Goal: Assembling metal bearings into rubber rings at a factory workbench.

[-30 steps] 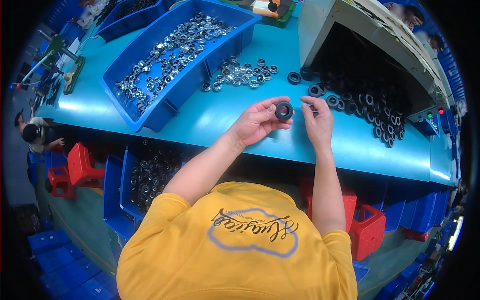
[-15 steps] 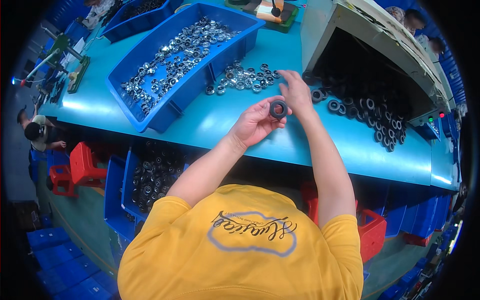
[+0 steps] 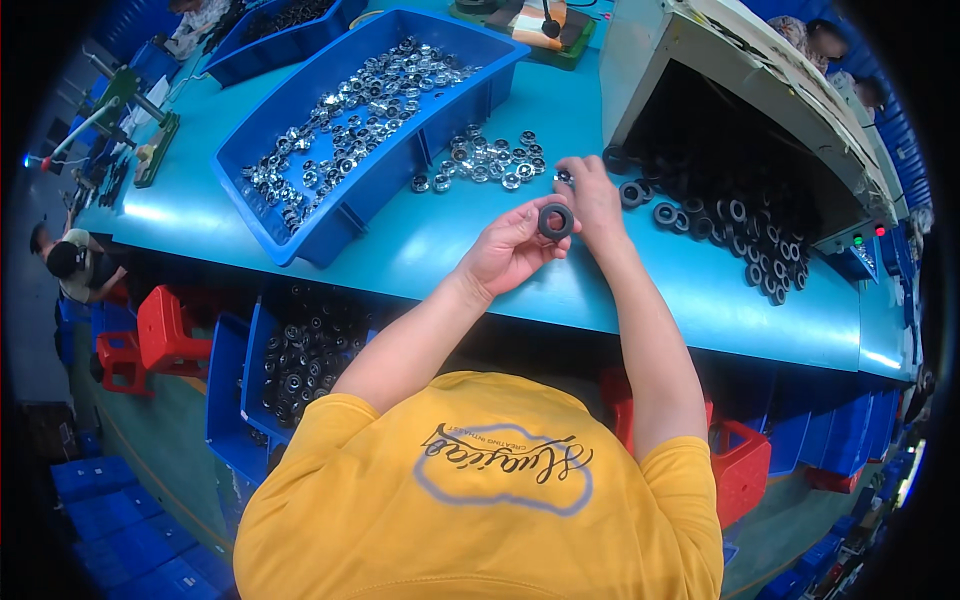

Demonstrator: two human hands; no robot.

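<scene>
One ring (image 3: pixel 543 224): black, thick-walled, matte, round hole through the middle; up above the counter, at the left hand's fingertips, face turned toward the head camera.
Left hand (image 3: pixel 508 248): narrow pinch on the ring, thumb and fingers at its rim; hole left uncovered.
Ring handling: probably light; looks like rubber or dull plastic, so likely grippy and hard to break. Can't tell if stiff or soft, no bend showing.
Ring hold: outer rim, thumb against fingers, keep fingertips off the hole.
Metal piece (image 3: pixel 565 178): small, round, shiny; between the right hand's fingertips, just beyond the ring, apart from it.
Right hand (image 3: pixel 597 203): narrow, appears to pinch the metal piece; fingers partly hide the contact.
Piece handling: likely stiff, hard, dense for its size; polished sides may slip or roll. Take it by opposite sides of the rim.
Loose pieces (image 3: pixel 485 160): chrome-bright, dark centres, scattered beside the tray.
Tray (image 3: pixel 468 106): blue, smooth, probably plastic, straight walls, more shiny pieces inside.
Spare rings (image 3: pixel 758 240): dull black, heaped at the housing's mouth, some paler-faced.
Housing (image 3: pixel 628 80): off-white, boxy, ragged top edge, dark opening.
Counter (image 3: pixel 400 238): teal, smooth, glossy under the light.
</scene>
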